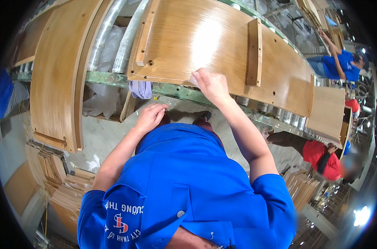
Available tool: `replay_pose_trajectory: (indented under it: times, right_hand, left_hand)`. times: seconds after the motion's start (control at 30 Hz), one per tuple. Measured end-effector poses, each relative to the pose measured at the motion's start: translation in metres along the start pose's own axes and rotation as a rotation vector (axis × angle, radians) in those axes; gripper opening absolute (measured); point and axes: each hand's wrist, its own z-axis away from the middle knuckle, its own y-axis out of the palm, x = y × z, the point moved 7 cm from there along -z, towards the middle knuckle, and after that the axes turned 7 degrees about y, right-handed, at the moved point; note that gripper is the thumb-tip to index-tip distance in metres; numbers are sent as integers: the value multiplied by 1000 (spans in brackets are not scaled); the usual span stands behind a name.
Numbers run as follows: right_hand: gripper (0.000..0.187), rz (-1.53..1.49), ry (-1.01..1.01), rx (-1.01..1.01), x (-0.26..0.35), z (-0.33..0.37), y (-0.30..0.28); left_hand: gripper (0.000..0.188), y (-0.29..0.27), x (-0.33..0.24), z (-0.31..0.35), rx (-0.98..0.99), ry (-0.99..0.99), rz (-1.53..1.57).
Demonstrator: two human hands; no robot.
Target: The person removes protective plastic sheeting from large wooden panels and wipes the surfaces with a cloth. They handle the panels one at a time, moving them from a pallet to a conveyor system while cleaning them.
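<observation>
A glossy brown wooden panel (180, 37) lies in front of me, with wooden strips such as this crosspiece (254, 54) across it and several drilled holes. My right hand (213, 86) is closed at the panel's near edge, pinching a small whitish pad (194, 79) whose material I cannot make out. Lower and to the left, my left hand (150, 117) hangs over the floor, apart from the panel. Its fingers are curled together; whatever they may hold is too small to name.
Silver rollers (99, 50) on a green frame (107, 79) carry the panel. A lilac cloth (141, 89) hangs below its left corner. Another wooden panel (55, 79) stands at left, near stacked boards (68, 189). People in blue (342, 66) and red (319, 157) work at right.
</observation>
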Motion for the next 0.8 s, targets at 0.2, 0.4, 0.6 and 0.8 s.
replay_pose_trajectory:
  times: [0.2, 0.4, 0.6, 0.8]
  right_hand:
    - [26, -1, 206, -80, -65, 40, -38]
    - [28, 28, 375, -117, -106, 70, -59]
    - [28, -36, 334, -186, -118, 79, -58]
    - [28, -95, 346, -211, -133, 84, -60]
  left_hand:
    - [17, 4, -21, -27, 2, 133, -30]
    - [20, 12, -56, -52, 55, 281, -3]
    - [22, 17, -93, -81, 52, 352, 103]
    - [21, 17, -115, -124, -30, 302, 146]
